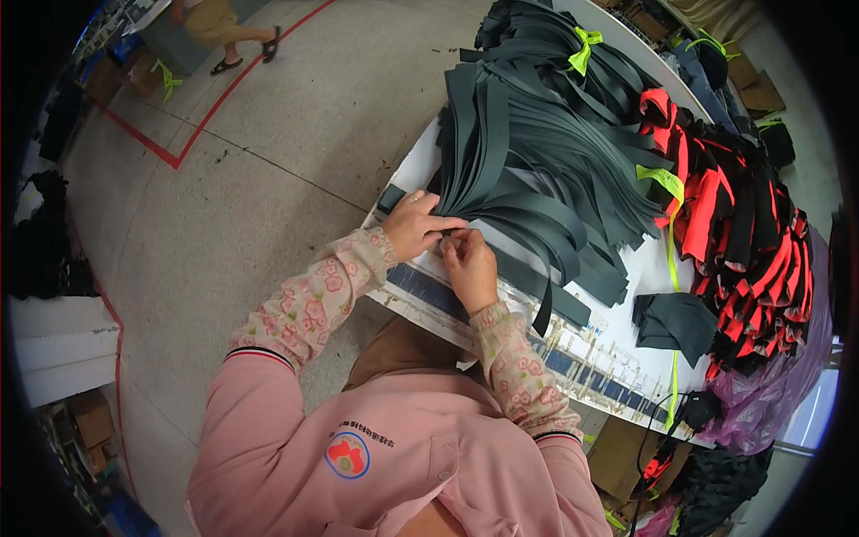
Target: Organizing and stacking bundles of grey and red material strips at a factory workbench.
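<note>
At the near left edge of the white table (642,268), my left hand (412,224) lies over a dark grey-green strip (390,198), index finger stretched to the right. Right beside it, the fingertips of my right hand (472,268) are pinched together. Whatever small thing sits between them is mostly hidden; only a pale bit shows. A large pile of dark grey-green flat straps (559,134) fans out just beyond both hands, with its gathered ends near my left fingers. Another flat strip (537,285) runs along the table to the right of my right hand.
Red and black fabric pieces (752,224) are heaped on the right, above a purple plastic bag (752,403). A yellow-green ribbon (673,242) hangs over the table edge. A folded dark piece (676,320) lies nearby. At the far left, another person's legs (246,40) stand on the floor.
</note>
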Available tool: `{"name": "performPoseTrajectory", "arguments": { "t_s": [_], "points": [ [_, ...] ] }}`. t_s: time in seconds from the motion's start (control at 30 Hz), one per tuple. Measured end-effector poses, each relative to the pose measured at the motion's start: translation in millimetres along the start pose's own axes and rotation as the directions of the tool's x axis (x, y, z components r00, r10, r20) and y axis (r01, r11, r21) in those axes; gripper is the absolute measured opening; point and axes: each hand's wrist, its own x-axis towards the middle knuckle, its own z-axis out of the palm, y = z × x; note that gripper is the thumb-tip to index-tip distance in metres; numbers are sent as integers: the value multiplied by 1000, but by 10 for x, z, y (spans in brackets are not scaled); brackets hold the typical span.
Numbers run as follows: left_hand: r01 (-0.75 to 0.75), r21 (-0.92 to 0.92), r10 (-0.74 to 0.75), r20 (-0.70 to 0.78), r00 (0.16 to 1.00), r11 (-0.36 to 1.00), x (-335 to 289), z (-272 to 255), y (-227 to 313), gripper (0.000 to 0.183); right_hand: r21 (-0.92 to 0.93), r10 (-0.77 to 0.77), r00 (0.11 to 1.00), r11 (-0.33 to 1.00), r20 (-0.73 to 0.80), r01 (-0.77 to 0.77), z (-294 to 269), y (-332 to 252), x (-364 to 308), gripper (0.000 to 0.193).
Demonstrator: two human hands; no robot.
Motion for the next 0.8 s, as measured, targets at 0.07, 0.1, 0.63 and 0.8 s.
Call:
{"name": "performPoseTrajectory", "arguments": {
  "t_s": [0.07,0.1,0.63,0.8],
  "points": [
    [-6,-4,6,4,1000,1000,22,7,24,49,135,43,997,990,72,-52,-17,132,-3,22],
    [-1,-3,1,5,1000,1000,7,0,18,50,136,44,996,989,75,-54,-65,121,-12,22],
    [81,-65,-72,123,990,995,69,-173,111,47,158,263,957,957,-122,-243,-1568,804,-684,9],
    [85,-48,-77,144,987,995,53,-161,122,48,-11,173,973,984,-151,-176,-1510,702,-703,14]
  ]
}}
